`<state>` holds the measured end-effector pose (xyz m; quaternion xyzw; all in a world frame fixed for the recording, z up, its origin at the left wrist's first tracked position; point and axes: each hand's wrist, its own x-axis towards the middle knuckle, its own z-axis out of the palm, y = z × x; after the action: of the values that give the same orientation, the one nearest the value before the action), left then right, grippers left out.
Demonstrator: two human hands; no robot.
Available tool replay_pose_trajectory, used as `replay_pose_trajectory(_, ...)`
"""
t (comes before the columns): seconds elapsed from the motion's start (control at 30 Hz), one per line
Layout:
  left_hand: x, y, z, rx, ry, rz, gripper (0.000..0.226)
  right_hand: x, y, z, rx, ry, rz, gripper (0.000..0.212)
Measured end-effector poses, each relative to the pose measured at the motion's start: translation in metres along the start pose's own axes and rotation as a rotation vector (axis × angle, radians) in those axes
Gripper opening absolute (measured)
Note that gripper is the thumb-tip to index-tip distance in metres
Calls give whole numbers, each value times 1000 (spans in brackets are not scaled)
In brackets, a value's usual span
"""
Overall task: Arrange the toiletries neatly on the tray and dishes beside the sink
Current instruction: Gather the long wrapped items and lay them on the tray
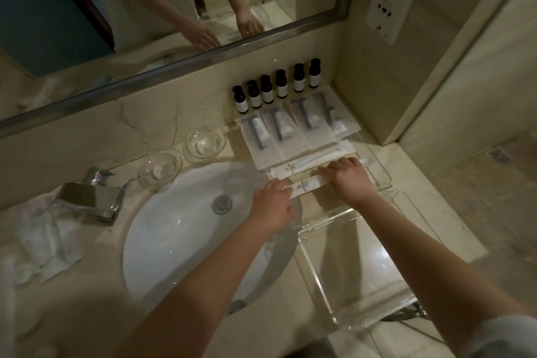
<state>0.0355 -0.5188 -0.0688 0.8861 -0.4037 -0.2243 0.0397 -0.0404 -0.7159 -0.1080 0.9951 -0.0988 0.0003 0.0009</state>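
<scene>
A long white packet (305,185) is held crosswise over the far part of the clear tray (312,264); whether it rests on the tray is unclear. The left hand (273,203) pinches its left end, which pokes out toward the sink (180,229). The right hand (350,180) grips the right end with curled fingers. Just behind lie two more packets (293,167), then a row of flat sachets (290,133), then six dark-capped bottles (281,87) upright below the mirror (145,8). Two glass dishes (206,141) sit on the table left of the sachets. Crumpled wrappers (43,241) lie beside the tap (90,197).
</scene>
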Motion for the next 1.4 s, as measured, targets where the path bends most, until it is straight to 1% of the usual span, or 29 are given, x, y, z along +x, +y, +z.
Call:
replay_pose_trajectory(0.1,1,3,9,94,-56,30,48,-1,-5,0,22,19,49,53)
replay_pose_trajectory(0.2,1,6,15,95,-50,26,52,-15,-9,1,129,78,136,51)
replay_pose_trajectory(0.37,4,13,19,116,-121,10,58,-34,-14,16,263,94,155,24)
replay_pose_trajectory(0.5,9,13,19,141,-132,-15,59,-26,-17,13,229,40,175,27)
replay_pose_trajectory(0.63,14,13,16,110,-117,-14,60,-22,-20,6,205,-34,220,30)
replay_pose_trajectory(0.8,11,12,10,28,-20,24,51,-13,-27,-9,227,-30,274,42)
replay_pose_trajectory(0.9,3,5,0,7,50,2,49,-8,-40,-17,253,-12,238,45)
replay_pose_trajectory(1.03,-21,-19,-13,37,223,-10,42,-7,-68,-30,289,11,184,43)
replay_pose_trajectory(1.1,-38,-34,-17,41,269,-48,46,-9,-86,-37,290,30,144,43)
replay_pose_trajectory(1.23,-79,-71,-19,42,304,-199,46,-16,-132,-49,300,35,58,45)
replay_pose_trajectory(1.4,-147,-123,-5,-3,279,-386,50,-25,-199,-57,304,-27,-64,46)
